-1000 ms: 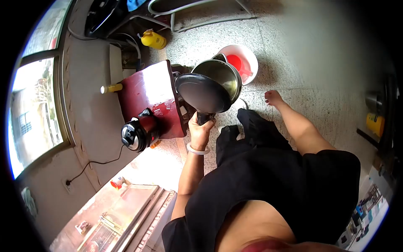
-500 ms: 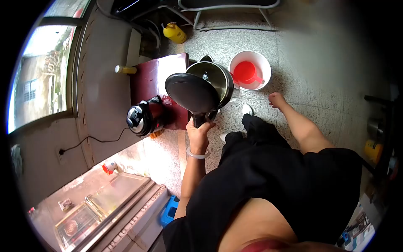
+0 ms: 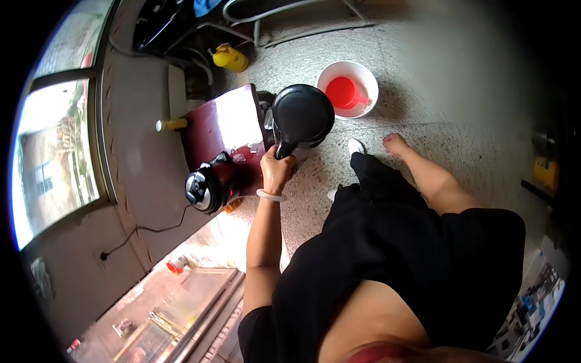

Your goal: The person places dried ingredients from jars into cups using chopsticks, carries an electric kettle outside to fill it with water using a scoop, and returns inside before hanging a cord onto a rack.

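Observation:
My left hand, with a pale bangle on its wrist, is wrapped round the black handle of an electric kettle. The kettle's round black lid is down, covering its mouth and hiding the inside. It hangs beside the right edge of the dark red table. My right hand is out over the floor with its fingers curled in and nothing visible in them. Nearest to it stands a white bucket, in which a red dipper with a short handle lies.
A black and silver appliance with a red light and a cord to the wall socket stands at the table's near corner. A yellow bottle is on the floor behind, near a metal-framed chair. Water spots the tabletop.
The kettle's lid was raised, showing the metal inside; now it is down. My left hand still holds the handle. The view has shifted slightly.

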`<state>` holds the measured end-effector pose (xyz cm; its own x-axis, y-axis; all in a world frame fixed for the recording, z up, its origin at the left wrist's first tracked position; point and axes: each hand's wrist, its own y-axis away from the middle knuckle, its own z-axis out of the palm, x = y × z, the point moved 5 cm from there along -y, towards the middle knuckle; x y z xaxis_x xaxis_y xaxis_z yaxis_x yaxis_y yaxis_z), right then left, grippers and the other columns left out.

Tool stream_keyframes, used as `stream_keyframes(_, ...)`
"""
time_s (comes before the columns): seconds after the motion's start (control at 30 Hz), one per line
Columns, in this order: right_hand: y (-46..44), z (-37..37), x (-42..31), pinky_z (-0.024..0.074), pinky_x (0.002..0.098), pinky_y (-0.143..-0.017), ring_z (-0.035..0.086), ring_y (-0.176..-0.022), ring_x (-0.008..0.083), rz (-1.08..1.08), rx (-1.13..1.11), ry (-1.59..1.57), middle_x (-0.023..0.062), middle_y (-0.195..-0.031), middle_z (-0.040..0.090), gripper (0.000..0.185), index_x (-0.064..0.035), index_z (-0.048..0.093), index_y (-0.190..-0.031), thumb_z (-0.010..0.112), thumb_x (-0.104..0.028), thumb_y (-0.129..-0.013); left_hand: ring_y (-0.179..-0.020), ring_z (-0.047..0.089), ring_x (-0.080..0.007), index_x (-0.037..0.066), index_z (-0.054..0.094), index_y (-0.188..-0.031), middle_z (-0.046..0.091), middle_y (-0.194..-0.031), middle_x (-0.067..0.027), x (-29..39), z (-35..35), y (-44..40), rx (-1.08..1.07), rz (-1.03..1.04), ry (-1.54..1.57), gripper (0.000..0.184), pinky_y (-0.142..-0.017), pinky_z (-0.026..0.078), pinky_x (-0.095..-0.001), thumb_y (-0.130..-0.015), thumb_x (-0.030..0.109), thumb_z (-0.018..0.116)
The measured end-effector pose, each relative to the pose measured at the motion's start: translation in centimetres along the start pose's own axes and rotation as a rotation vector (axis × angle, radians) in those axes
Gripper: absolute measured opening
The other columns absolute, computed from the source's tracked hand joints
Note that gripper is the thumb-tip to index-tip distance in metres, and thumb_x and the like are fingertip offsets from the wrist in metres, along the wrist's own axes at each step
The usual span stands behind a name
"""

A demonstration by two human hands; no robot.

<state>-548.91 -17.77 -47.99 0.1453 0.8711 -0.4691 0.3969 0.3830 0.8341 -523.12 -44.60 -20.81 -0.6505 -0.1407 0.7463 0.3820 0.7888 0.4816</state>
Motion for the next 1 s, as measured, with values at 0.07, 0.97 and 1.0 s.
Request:
stream_keyframes(0.07, -0.1, -2.0, 1.0, 0.0454, 0.0286, -0.047, 0.057, -0.06, 0.0145, 0.018, 0.051, 0.022, 0.0048, -0.073, 0.059, 0.019, -0.0049, 0.06, -0.094, 0.055, -0.016, -0.078, -0.05, 0.048, -0.0097, -0.001, 0.059, -0.081, 0.054, -0.06, -0.0011, -2.3, 2.0, -3.8, -0.014, 0.084, -0.078, 0.018, -0.046, 0.038, -0.023, -0.064, 0.003, 0.06)
stream_keyframes(0.97, 1.7, -0.3, -10.1, 0.0466, 0.0266, -0.046, 0.059, -0.058, 0.0141, -0.187, 0.004, 0.02, 0.0049, -0.067, 0.059, 0.014, -0.0039, 0.062, -0.078, 0.056, -0.017, -0.075, -0.069, 0.052, -0.0096, 0.001, 0.057, -0.083, 0.056, -0.077, -0.001, -1.4, -2.3, 11.6, 0.142, 0.141, 0.751, 0.024, -0.065, 0.045, -0.0245, -0.061, -0.008, 0.056)
stream_keyframes(1.0, 3.2, 1.0, -11.7, 0.0464, 0.0258, -0.046, 0.058, -0.058, 0.0133, -0.218, -0.02, 0.032, 0.004, -0.066, 0.058, 0.014, -0.0041, 0.062, -0.077, 0.056, -0.017, -0.076, -0.068, 0.051, -0.0071, 0.002, 0.058, -0.082, 0.056, -0.076, 0.0006, -2.1, -3.3, 13.3, 0.174, 0.145, 0.749, 0.023, -0.064, 0.041, -0.0202, -0.061, -0.008, 0.057)
